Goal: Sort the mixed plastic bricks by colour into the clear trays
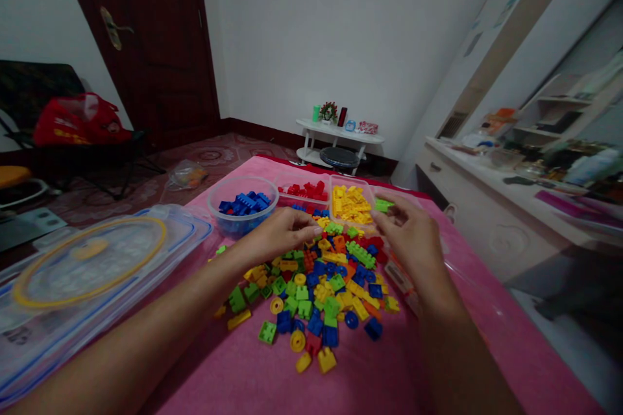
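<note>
A loose heap of toy building blocks [318, 288] in green, yellow, blue, red and orange lies in front of me. My left hand [285, 231] reaches over the heap's far left side, thumb and fingers together beside some yellow and green blocks; whether it pinches one I cannot make out. On the right, my right hand [411, 227] is curled beside the yellow container, with a green building block [383, 205] between thumb and fingers. Blue blocks [246, 203] fill a round clear bowl [217, 211], red blocks [309, 190] a clear box, and yellow blocks [351, 204] another.
Clear lids with blue edges and a yellow ring [92, 253] lie at the left. A pink cloth [233, 373] covers the table. Beyond stand a small white shelf table [341, 132], a dark door [141, 32] and, at right, a cluttered white cabinet [487, 198].
</note>
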`<state>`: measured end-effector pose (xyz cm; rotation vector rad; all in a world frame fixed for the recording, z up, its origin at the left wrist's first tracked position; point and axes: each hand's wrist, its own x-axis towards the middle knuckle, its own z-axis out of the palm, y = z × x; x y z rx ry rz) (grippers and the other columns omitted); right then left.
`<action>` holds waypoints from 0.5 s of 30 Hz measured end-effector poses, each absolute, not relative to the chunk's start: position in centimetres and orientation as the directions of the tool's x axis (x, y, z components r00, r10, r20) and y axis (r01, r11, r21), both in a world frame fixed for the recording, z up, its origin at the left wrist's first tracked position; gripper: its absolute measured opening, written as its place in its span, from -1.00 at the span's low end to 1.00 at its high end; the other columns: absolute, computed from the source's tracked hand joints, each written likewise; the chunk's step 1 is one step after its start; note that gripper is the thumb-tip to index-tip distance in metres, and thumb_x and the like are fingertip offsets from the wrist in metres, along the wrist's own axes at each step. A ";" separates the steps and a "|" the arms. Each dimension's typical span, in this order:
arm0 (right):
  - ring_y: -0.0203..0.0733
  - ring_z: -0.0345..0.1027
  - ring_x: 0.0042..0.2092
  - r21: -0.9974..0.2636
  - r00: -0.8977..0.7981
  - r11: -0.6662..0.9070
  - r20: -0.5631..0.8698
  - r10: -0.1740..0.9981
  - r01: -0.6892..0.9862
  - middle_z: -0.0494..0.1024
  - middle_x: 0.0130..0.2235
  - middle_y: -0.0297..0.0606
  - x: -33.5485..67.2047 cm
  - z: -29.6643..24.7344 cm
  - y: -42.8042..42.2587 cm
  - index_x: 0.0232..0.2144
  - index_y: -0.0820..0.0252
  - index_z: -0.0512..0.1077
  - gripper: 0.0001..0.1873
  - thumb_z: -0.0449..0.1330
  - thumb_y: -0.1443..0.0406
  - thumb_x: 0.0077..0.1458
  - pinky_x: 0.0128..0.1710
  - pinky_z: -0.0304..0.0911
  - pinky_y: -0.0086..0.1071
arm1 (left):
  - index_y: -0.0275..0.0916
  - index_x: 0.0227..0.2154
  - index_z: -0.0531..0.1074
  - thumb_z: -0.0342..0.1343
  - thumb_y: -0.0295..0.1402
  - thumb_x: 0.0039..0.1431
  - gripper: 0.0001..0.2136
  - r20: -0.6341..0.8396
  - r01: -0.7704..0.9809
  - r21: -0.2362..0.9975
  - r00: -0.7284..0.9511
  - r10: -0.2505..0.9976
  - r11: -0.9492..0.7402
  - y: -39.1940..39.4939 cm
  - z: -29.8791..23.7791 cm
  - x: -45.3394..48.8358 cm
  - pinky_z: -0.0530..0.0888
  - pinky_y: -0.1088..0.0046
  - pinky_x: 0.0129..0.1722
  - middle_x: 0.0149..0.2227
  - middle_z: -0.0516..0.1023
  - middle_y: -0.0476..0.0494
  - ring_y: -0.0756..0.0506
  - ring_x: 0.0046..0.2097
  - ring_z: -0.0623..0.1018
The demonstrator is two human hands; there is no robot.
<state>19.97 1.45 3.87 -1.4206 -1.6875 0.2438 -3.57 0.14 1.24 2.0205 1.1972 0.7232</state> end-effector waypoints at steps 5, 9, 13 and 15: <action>-0.08 0.45 -0.20 -0.495 0.160 0.162 0.545 0.823 0.854 0.53 -0.14 -0.02 24.2 4.0 2.8 0.12 0.31 0.29 -0.39 0.16 0.33 -0.03 -0.17 0.30 -0.23 | -0.29 -0.31 0.51 0.02 -0.24 0.13 -0.75 0.148 0.585 0.701 0.441 0.885 -0.408 0.4 0.6 -3.5 0.31 0.53 -0.41 -0.41 0.55 -0.08 -0.01 -0.40 0.46; -0.07 0.45 -0.15 -0.476 0.079 0.207 0.514 0.854 0.855 0.53 -0.08 -0.02 23.6 3.8 2.6 0.03 0.28 0.39 -0.49 0.16 0.32 -0.03 -0.17 0.33 -0.24 | -0.25 -0.25 0.52 0.13 -0.26 0.04 -0.76 0.066 0.655 0.629 0.492 0.868 -0.419 -0.1 0.8 -3.6 0.34 0.51 -0.37 -0.36 0.57 -0.08 -0.03 -0.36 0.50; -0.15 0.47 -0.29 -0.496 -0.059 0.237 0.348 0.936 0.835 0.60 -0.22 -0.13 21.5 3.9 1.9 -0.15 0.22 0.52 -0.66 0.18 0.29 -0.03 -0.28 0.32 -0.33 | -0.14 -0.16 0.50 0.27 -0.25 -0.10 -0.64 -0.004 0.673 0.488 0.639 0.769 -0.556 -2.5 2.4 -3.4 0.36 0.45 -0.21 -0.20 0.54 -0.09 -0.10 -0.19 0.48; -0.15 0.46 -0.31 -0.481 -0.129 0.256 0.281 0.951 0.839 0.61 -0.26 -0.15 20.7 3.6 1.7 -0.22 0.21 0.55 -0.71 0.19 0.30 -0.04 -0.32 0.30 -0.35 | -0.08 -0.08 0.45 0.31 -0.24 -0.16 -0.52 -0.029 0.625 0.428 0.731 0.682 -0.652 -4.1 3.0 -2.8 0.36 0.42 -0.16 -0.12 0.48 -0.11 -0.13 -0.11 0.45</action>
